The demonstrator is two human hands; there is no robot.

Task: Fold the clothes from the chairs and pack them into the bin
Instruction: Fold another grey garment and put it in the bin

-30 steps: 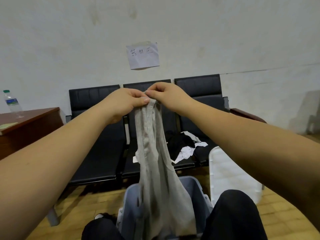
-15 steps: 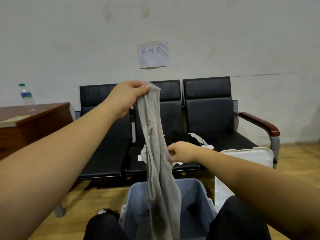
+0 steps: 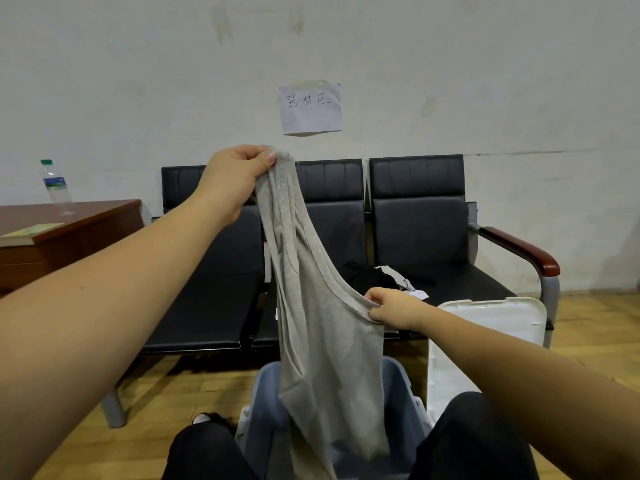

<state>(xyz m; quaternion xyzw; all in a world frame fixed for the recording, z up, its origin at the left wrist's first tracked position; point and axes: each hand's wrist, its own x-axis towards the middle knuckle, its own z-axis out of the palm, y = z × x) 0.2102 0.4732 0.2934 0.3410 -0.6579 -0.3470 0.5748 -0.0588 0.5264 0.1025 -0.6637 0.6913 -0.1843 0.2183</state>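
Grey tank top held up over the bin, at the centre of the frame.

The left hand (image 3: pixel 232 180) pinches the shoulder straps of the grey tank top (image 3: pixel 322 323) high at centre, fingers curled round the cloth. The right hand (image 3: pixel 389 308) pinches the armhole edge lower right, spreading the fabric. The hem hangs into the blue-grey bin (image 3: pixel 403 410) at bottom centre. Dark and white clothes (image 3: pixel 384 278) lie on the black chairs (image 3: pixel 419 216) behind; a white lid (image 3: pixel 491 317) leans at right.

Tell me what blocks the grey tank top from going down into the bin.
Nothing visible does. The grey tank top hangs from both hands directly over the open bin, and its white lid stands off to the right.
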